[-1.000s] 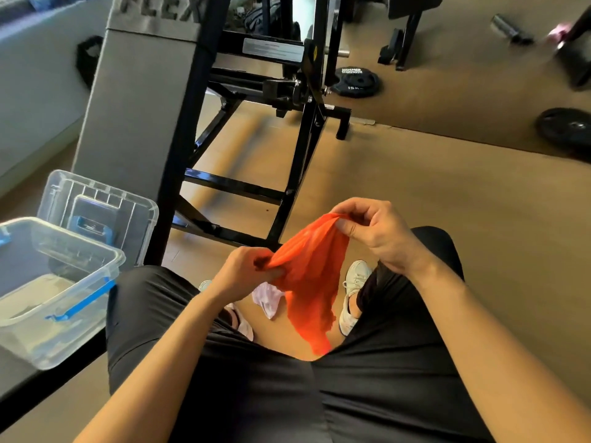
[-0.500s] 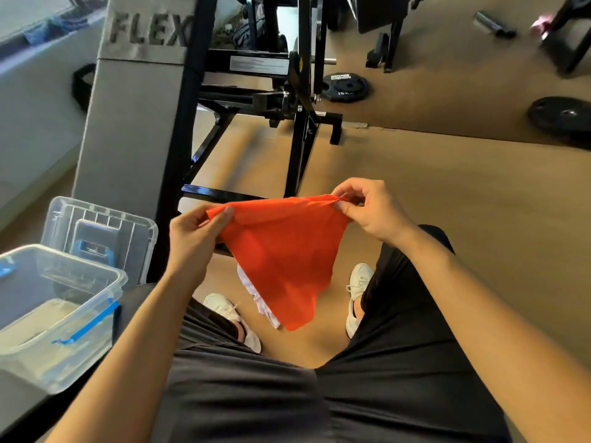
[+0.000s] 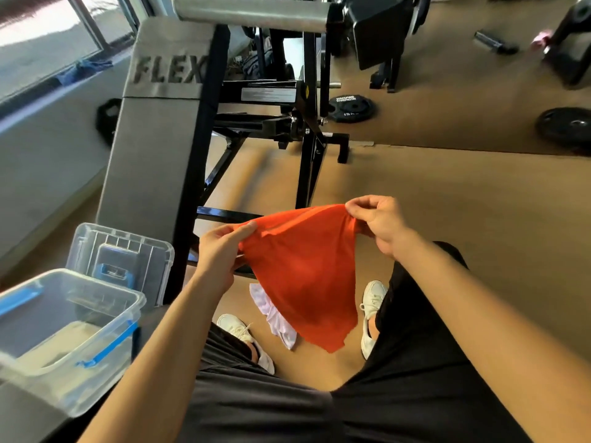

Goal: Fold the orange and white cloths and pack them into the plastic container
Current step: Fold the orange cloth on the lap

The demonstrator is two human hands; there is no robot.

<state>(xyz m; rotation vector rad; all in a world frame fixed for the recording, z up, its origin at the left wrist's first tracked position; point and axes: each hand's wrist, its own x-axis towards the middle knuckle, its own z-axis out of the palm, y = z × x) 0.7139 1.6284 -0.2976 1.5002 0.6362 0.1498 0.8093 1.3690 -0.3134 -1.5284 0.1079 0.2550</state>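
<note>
Your left grip (image 3: pixel 224 254) and right grip (image 3: pixel 379 223) each pinch a top corner of the orange cloth (image 3: pixel 303 273), which hangs above the floor.

Risk: if a pinch slips, the cloth drops onto the white cloth (image 3: pixel 275 318) between your shoes.

The container (image 3: pixel 105 284) sits on the tabletop, left.

Pad (image 3: pixel 166 71) reads "FLEX"; plate (image 3: pixel 351 107) reads "Hammer Strength".

- I have my left hand (image 3: pixel 220 251) raised ahead of me, thumb on top, pinching the left corner of the orange cloth (image 3: pixel 303 270) between thumb and curled fingers.
- My right hand (image 3: pixel 380 225) sits a little higher and farther out, knuckles up, with its thumb and forefinger pinching the cloth's right corner.
- Both forearms are bare, the left reaching in from the lower left and the right from the lower right.
- The hands are apart, with the cloth's top edge spanning the gap between them.
</note>
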